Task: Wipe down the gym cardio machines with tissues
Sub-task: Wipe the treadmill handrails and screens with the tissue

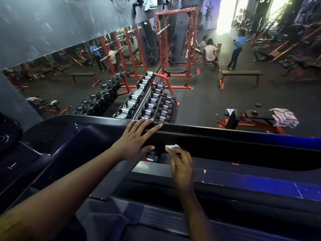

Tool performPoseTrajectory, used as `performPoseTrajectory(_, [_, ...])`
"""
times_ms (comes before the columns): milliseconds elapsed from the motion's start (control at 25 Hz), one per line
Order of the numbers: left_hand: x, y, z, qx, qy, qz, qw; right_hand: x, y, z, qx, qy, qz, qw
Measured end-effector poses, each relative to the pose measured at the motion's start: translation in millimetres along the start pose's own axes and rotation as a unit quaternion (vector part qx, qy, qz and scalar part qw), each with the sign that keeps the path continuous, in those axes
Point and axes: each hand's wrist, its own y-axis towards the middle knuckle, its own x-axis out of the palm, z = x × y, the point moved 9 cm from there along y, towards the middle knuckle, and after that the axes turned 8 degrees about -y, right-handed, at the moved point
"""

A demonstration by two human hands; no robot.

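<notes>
A black cardio machine fills the lower half of the head view, its top bar (225,132) running across from left to right. My left hand (137,138) lies flat on that bar with its fingers straight and spread. Just below and to the right, my right hand (182,164) pinches a small white tissue (172,147) and holds it against the dark face under the bar. Both forearms reach in from the bottom of the frame.
Beyond the machine stand a dumbbell rack (156,103), red power racks (175,49) and a wall mirror (69,66). A flat bench (241,73) and a bench with a striped cloth (283,117) lie on the right. Several people (211,53) are at the back.
</notes>
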Motion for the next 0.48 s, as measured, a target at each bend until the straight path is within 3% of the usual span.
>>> performPoseTrajectory(160, [-2,0,0,0.002,0.002,0.005,1.000,-36,21,-7,0.041,0.022,0.134,0.990])
performPoseTrajectory(240, [-1,0,1,-0.002,0.002,0.006,1.000,-28,21,-13,0.045,0.034,0.148,0.987])
performPoseTrajectory(480, [-2,-1,2,-0.005,-0.003,-0.002,1.000,24,-4,-9,-0.013,0.000,0.012,1.000])
